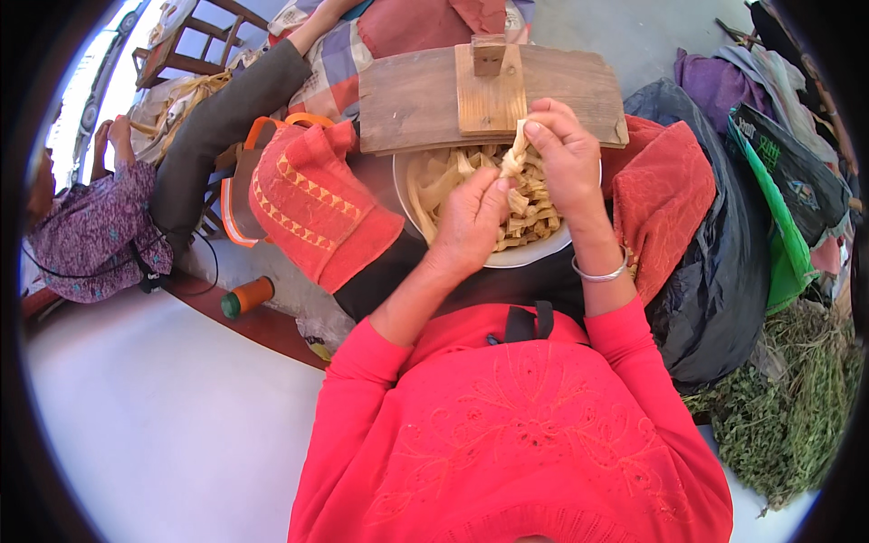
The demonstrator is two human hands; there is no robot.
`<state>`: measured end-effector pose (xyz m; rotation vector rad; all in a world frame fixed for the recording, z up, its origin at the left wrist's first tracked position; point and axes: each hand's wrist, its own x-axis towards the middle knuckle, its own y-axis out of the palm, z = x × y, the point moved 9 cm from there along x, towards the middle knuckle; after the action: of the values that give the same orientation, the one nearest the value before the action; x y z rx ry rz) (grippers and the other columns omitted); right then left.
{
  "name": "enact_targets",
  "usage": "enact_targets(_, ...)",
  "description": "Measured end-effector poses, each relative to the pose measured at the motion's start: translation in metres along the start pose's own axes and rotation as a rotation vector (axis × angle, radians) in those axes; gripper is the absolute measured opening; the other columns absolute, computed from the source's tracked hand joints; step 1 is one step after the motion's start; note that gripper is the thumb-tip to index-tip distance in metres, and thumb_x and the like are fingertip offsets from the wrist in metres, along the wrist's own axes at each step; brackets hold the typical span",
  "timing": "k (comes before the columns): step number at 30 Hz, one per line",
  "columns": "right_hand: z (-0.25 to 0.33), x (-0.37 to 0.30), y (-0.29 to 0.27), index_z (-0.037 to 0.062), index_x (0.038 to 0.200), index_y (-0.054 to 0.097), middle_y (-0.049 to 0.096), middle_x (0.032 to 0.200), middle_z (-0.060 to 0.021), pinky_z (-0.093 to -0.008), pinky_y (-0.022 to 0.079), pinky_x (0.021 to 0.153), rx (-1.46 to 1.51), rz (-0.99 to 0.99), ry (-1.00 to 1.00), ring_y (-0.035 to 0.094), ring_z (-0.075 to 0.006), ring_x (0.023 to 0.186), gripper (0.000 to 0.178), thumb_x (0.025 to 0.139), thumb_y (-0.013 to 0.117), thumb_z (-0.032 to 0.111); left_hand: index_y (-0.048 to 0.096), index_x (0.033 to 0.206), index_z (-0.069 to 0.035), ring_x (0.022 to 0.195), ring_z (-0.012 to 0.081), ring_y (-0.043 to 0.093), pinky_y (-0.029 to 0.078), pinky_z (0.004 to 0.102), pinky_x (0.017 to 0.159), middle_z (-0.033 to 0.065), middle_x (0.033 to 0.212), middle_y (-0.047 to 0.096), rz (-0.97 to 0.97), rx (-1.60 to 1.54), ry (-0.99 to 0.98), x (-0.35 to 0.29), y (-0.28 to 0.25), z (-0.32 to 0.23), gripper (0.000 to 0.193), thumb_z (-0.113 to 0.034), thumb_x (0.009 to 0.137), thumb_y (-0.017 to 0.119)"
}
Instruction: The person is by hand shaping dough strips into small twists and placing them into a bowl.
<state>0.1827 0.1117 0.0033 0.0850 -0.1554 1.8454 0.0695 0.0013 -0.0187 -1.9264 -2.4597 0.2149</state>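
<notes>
Between my two hands is a pale, knotted or braided strip of dried plant fibre. My left hand pinches its lower end, and my right hand, with a silvery bangle at the wrist, grips its upper end. Both hands are above a white basin in my lap. Inside the basin lie more tan strips in a loose heap. Along the basin's far rim rests a wooden board with a small block fixed across its middle.
Red cloths drape over my knees on both sides. A black plastic bag and a heap of dried green plants lie at right. An orange thread spool sits at left. Beyond it are another person's purple patterned sleeve and a wooden chair.
</notes>
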Motion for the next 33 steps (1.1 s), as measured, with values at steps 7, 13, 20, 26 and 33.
enact_targets(7,0.018,0.020,-0.005,-0.0016,0.115,0.060,0.060,0.112,-0.0043,-0.0240,0.046,0.082,-0.037,0.246,-0.055,0.055,-0.0112,0.094,0.036,0.090,0.064,0.023,0.061,0.099,-0.008,0.069,0.0281,0.061,0.047,0.0383,0.058,0.0091,0.078,0.061,-0.052,0.967,0.612,0.015,-0.017,-0.070,0.022,-0.011,0.078,0.068)
enact_targets(13,-0.006,0.009,0.024,-0.0004,0.103,0.065,0.065,0.085,-0.0045,-0.0211,0.049,0.068,0.187,0.651,0.471,0.061,-0.0083,0.075,0.023,0.086,0.067,0.015,0.056,0.096,-0.005,0.066,0.0219,0.060,0.047,0.0313,0.058,0.0056,0.073,0.059,0.059,0.626,0.486,0.041,-0.009,-0.062,0.016,-0.011,0.084,0.065)
enact_targets(20,-0.014,0.026,0.012,0.0004,0.096,0.065,0.066,0.083,-0.0038,-0.0191,0.047,0.062,0.145,0.612,0.388,0.059,-0.0060,0.066,0.014,0.084,0.067,0.007,0.057,0.096,-0.003,0.069,0.0045,0.048,0.041,0.0204,0.061,-0.0036,0.075,0.054,0.298,-0.043,-0.014,0.069,-0.018,-0.022,0.009,-0.011,0.091,0.058)
enact_targets(26,-0.022,0.048,0.016,0.0010,0.095,0.064,0.064,0.083,0.0001,-0.0200,0.044,0.066,0.043,0.368,0.191,0.056,-0.0050,0.075,0.011,0.086,0.064,0.007,0.060,0.100,-0.004,0.063,0.0017,0.043,0.034,0.0177,0.053,-0.0024,0.078,0.057,0.222,0.023,-0.026,0.104,-0.047,-0.013,0.014,-0.014,0.093,0.055)
enact_targets(33,-0.021,0.054,0.023,0.0020,0.090,0.065,0.065,0.084,-0.0070,-0.0308,0.048,0.070,-0.374,0.290,-0.094,0.061,-0.0215,0.078,0.009,0.084,0.062,0.007,0.059,0.094,-0.002,0.066,0.0075,0.049,0.040,0.0223,0.058,0.0009,0.076,0.059,0.148,0.066,0.026,0.125,-0.053,0.017,0.012,-0.013,0.090,0.056)
